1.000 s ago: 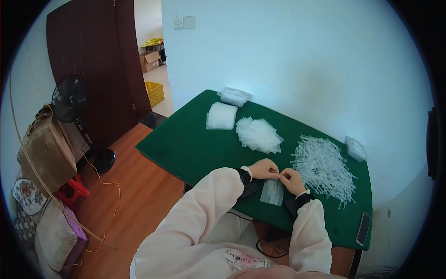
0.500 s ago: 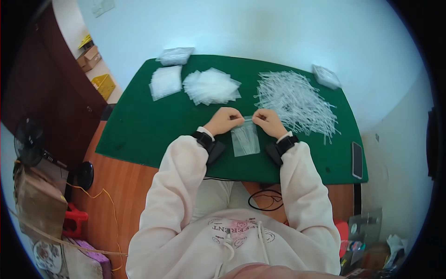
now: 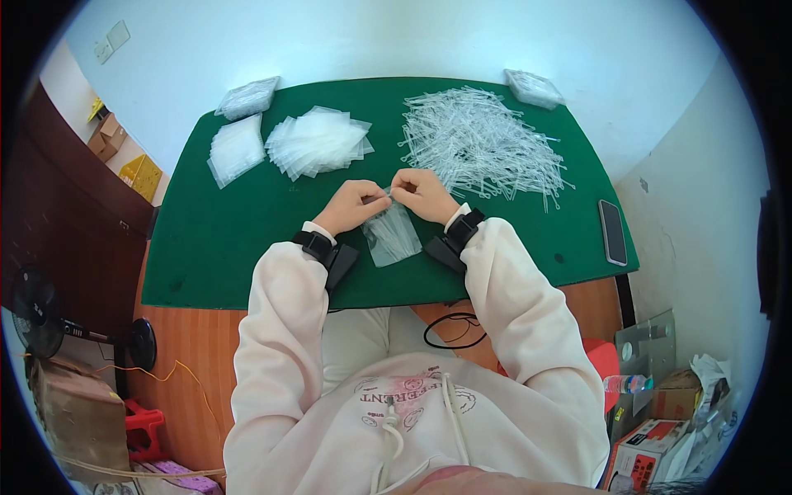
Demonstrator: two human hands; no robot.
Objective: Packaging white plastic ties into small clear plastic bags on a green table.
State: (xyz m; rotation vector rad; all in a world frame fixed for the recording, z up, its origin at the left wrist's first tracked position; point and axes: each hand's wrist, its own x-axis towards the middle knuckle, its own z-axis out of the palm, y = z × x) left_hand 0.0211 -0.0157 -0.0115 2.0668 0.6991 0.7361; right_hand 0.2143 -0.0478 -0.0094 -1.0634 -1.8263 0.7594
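Note:
A small clear zip bag with thin pale sticks inside lies at the front middle of the green table. My left hand pinches its top edge from the left, and my right hand pinches the same edge from the right. The two sets of fingertips nearly meet there and hide part of the edge. Beyond my right hand spreads a big heap of thin clear plastic sticks with looped ends. Past my left hand lies a fanned pile of flat clear bags.
A neater stack of bags and a filled clear pack sit at the far left of the green table. Another filled pack is at the far right. A phone lies by the right edge. Walls stand behind and to the right.
My hands have drawn closer together along the bag's top edge. The whole view has shifted, so the table things appear further left.

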